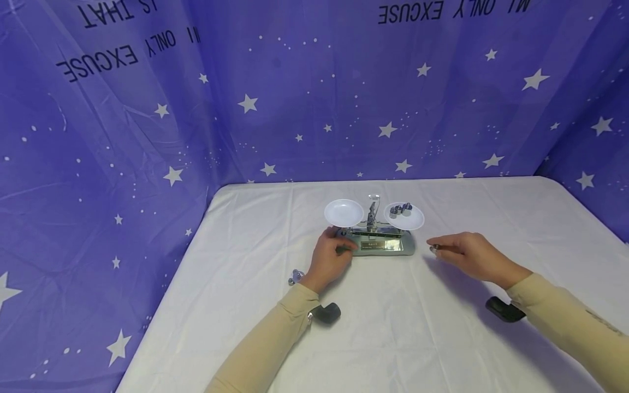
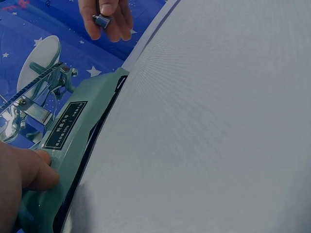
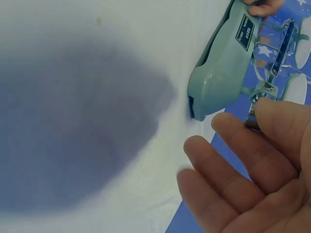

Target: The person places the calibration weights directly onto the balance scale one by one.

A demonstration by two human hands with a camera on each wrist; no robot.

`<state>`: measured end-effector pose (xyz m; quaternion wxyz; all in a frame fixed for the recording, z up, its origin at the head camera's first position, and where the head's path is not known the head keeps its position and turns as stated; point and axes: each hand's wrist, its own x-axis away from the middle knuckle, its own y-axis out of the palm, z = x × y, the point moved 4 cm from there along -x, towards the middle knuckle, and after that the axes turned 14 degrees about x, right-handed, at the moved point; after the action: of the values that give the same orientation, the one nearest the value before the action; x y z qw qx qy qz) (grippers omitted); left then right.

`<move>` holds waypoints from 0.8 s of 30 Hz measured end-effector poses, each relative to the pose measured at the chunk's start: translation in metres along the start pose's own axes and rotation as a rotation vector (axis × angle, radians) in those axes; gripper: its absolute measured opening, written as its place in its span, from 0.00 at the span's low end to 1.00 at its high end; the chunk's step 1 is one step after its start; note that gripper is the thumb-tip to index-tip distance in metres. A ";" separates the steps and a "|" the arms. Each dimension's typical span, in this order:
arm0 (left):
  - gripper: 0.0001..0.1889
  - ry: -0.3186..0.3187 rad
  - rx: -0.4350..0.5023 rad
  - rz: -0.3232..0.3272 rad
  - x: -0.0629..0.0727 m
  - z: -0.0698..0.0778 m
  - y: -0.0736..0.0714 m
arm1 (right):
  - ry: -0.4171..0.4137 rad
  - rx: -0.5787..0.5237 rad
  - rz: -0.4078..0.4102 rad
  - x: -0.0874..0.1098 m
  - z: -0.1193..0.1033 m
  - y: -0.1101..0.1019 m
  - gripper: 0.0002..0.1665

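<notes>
A green tray balance scale (image 1: 408,246) stands on the white table, and my left hand (image 1: 330,257) grips the left end of its base. In the left wrist view the thumb (image 2: 41,174) lies against the base beside the black nameplate. My right hand (image 1: 469,255) is raised just right of the scale. It pinches a small shiny metal weight (image 2: 102,21) between thumb and forefinger, the other fingers loosely extended. On the right pan (image 1: 416,221) stand several metal weights (image 1: 407,209). The left pan (image 1: 344,213) is bare.
A few small shiny pieces (image 1: 296,277) lie on the table left of my left wrist, partly hidden by it. Black wrist-worn devices (image 1: 326,313) show at both cuffs. A purple star-printed curtain (image 1: 314,98) hangs behind and beside the white-covered table (image 1: 393,338).
</notes>
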<state>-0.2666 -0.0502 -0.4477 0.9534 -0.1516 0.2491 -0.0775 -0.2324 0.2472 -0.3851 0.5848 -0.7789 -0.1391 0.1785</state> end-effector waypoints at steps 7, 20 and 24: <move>0.10 -0.003 -0.003 -0.002 0.000 0.000 0.000 | 0.016 -0.057 -0.015 -0.007 -0.007 -0.007 0.20; 0.10 -0.001 -0.010 -0.006 0.000 -0.001 0.000 | 0.102 -0.239 -0.112 -0.019 -0.009 -0.032 0.23; 0.10 0.007 0.000 -0.004 0.000 -0.001 0.000 | 0.116 -0.251 -0.127 -0.024 -0.007 -0.038 0.24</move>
<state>-0.2673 -0.0504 -0.4485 0.9523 -0.1519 0.2522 -0.0801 -0.2510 0.2413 -0.3436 0.5000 -0.8446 -0.1752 0.0771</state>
